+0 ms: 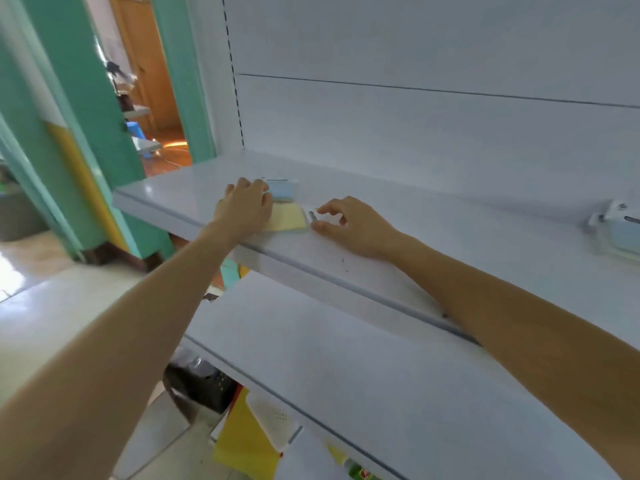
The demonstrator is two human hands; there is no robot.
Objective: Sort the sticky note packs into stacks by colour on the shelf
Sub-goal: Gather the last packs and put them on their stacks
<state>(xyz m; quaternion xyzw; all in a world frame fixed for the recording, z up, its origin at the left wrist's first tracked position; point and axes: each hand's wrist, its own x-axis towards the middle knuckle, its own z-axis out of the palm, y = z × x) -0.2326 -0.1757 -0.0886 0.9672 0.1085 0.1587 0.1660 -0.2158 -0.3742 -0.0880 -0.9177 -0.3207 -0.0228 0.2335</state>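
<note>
On shelf (433, 230), near front edge toward left end: yellow sticky note pack (289, 218); blue sticky note pack (284, 190) just behind, touching it. Over yellow one rested left hand (244, 206), fingertips at blue one, grip slack. Just right of both, right hand (349, 225), fingers curled; could not tell if grip held anything

On the upper shelf (381, 209), one sticky note pack (289, 218) lies near the front edge with a second pack (284, 188) just behind it, the left hand (244, 206) resting on their left sides, the right hand (353, 225) just to their right, and a lower shelf (346, 358) beneath.
</note>
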